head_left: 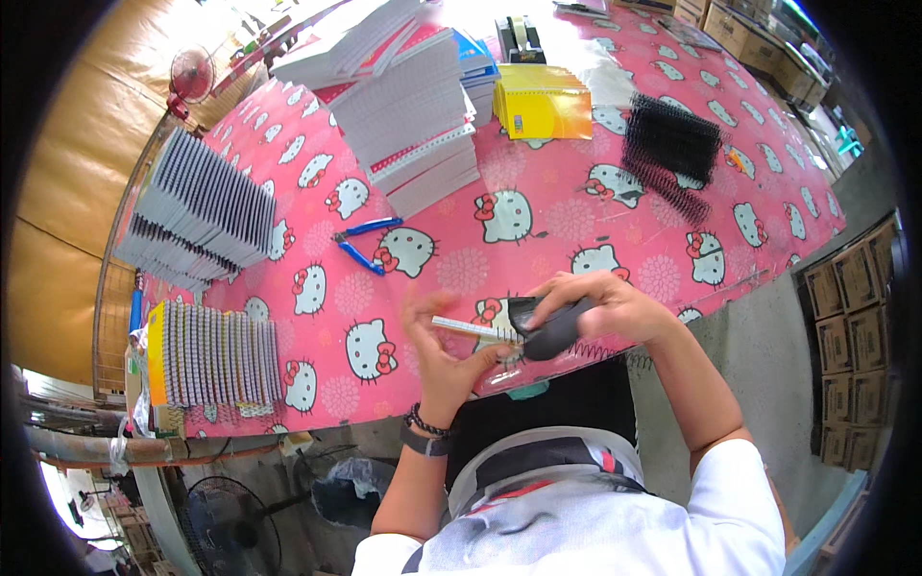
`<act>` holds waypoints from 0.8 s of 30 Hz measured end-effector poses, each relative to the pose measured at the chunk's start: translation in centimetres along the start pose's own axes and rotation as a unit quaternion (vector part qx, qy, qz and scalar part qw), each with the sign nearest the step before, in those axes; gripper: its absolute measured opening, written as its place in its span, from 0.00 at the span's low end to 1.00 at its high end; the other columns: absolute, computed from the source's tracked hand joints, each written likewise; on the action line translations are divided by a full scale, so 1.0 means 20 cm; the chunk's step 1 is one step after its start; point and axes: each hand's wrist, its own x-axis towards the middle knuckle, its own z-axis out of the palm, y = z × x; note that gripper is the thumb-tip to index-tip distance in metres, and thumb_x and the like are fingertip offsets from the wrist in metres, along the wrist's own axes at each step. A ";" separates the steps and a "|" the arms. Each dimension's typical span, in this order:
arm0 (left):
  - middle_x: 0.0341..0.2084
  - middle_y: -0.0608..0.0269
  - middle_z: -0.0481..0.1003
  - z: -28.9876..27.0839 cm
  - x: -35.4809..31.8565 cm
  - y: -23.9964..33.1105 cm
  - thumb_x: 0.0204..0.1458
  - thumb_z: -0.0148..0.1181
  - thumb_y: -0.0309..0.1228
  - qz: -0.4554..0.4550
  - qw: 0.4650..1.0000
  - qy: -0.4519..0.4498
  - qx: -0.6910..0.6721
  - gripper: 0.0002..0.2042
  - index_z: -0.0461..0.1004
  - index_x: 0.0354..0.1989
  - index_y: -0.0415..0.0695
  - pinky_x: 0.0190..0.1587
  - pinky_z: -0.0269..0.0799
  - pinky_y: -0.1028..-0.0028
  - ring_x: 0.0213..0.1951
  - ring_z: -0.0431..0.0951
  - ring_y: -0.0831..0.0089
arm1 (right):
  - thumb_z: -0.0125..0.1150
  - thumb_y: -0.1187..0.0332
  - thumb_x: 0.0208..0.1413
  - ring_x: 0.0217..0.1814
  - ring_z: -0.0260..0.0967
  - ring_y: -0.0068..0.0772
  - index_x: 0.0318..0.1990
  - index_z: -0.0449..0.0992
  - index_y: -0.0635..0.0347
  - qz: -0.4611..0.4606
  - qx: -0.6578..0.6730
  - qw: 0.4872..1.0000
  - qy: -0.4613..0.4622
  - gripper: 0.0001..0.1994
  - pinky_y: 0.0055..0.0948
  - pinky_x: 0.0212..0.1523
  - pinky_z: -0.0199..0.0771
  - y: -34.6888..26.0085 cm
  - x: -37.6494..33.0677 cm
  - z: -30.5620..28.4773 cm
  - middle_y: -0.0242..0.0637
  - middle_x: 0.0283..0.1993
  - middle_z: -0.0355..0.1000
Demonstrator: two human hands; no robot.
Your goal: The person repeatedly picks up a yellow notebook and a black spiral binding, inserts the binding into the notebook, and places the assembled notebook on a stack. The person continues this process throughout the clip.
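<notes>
Near the front edge of the table, my left hand [442, 365] grips a thin notebook [463, 328], seen edge-on, between thumb and fingers. My right hand [595, 300] is wrapped round a black rounded hand-held device [557, 336], whose exact kind I cannot make out. The device meets the right end of the notebook, close to my left thumb. A black spiral binding coil [615, 355] stretches out to the right from beneath the device, along the table edge. Blue-handled pliers [370, 240] lie spread on the table beyond my left hand.
Tall stacks of punched pages [413, 125] stand at the back, beside yellow covers [543, 101] and a tape dispenser [519, 38]. Black coils [672, 139] are heaped at the right. Spiral-bound notebooks [206, 206] and more bound notebooks [211, 355] pile up at the left.
</notes>
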 end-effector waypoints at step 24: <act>0.33 0.65 0.63 -0.08 -0.10 -0.17 0.43 0.68 0.21 -0.184 0.971 -0.128 -0.087 0.17 0.62 0.36 0.42 0.37 0.64 0.78 0.33 0.64 0.77 | 0.62 0.46 0.50 0.45 0.68 0.41 0.42 0.79 0.61 -0.022 -0.050 0.997 -0.053 0.25 0.36 0.47 0.66 -0.02 0.25 0.08 0.43 0.39 0.74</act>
